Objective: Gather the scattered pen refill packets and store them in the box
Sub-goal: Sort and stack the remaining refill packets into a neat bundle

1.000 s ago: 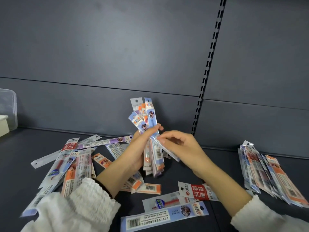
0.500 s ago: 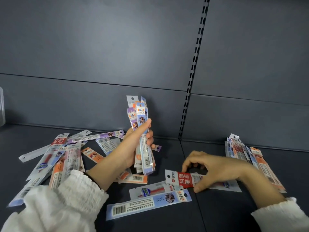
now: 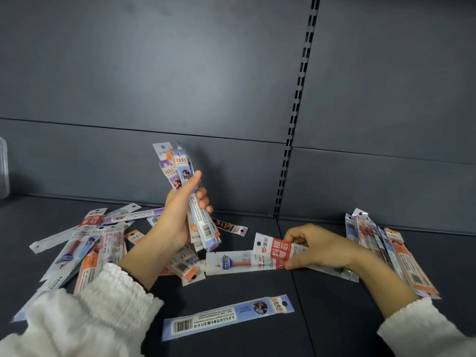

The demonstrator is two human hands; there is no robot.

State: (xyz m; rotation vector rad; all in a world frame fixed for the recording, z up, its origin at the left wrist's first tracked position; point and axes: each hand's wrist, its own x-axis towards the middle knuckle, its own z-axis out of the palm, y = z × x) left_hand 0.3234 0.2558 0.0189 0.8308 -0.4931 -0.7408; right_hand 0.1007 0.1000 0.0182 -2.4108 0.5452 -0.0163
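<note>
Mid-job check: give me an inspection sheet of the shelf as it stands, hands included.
Surface: dark grey metal shelf deck, seam down the middle.
Job's things: upright bundle of refill packets; red-labelled clear packet; blue barcoded packet loose in front; scattered heap left; fanned stack right; clear plastic box at far-left edge.
Clutter: nothing seen.
Grippers: left hand grips the bundle; right hand pinches the red-labelled packet.
Cables: nothing seen.
Surroundings: grey back panels, slotted upright.

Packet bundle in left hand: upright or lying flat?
Upright, slightly tilted: the left hand grips the bundle mid-length, hang-hole ends pointing up.
</note>
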